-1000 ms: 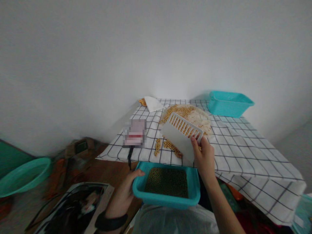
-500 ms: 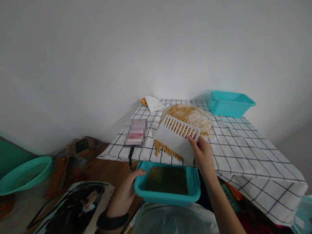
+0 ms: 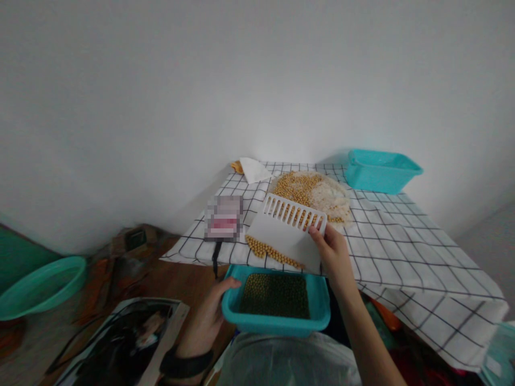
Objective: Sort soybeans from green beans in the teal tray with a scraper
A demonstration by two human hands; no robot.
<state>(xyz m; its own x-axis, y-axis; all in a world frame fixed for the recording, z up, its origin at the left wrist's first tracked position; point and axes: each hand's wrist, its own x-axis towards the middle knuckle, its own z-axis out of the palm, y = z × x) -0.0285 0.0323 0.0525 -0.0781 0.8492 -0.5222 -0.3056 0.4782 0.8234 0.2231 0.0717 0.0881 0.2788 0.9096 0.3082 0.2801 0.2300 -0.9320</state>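
Note:
My right hand (image 3: 333, 247) grips the right end of a white slotted plastic scraper (image 3: 281, 229), thumb on top. The scraper leans over the tablecloth, its solid edge low behind a row of soybeans (image 3: 277, 257) near the table's front edge. My left hand (image 3: 219, 300) is closed on the left rim of a turquoise basin (image 3: 277, 325), its thumb over the rim and its fingers hidden beneath. The basin sits just below the table edge and holds many beans (image 3: 276, 296) in shadow. Behind the scraper lies a pile of soybeans (image 3: 295, 187) on a clear plastic bag (image 3: 332, 195).
A second turquoise basin (image 3: 382, 172) stands at the table's back right. On the checked tablecloth (image 3: 394, 241) are a white cloth (image 3: 254, 170) and a blurred-out flat item (image 3: 223, 219) with a black strap. A green tub (image 3: 44, 287) and a picture-printed box (image 3: 132, 338) are at lower left.
My right hand has moved the scraper slightly left and toward me. The front soybeans have shifted left and closer to the edge. My left hand and the basin stay nearly still.

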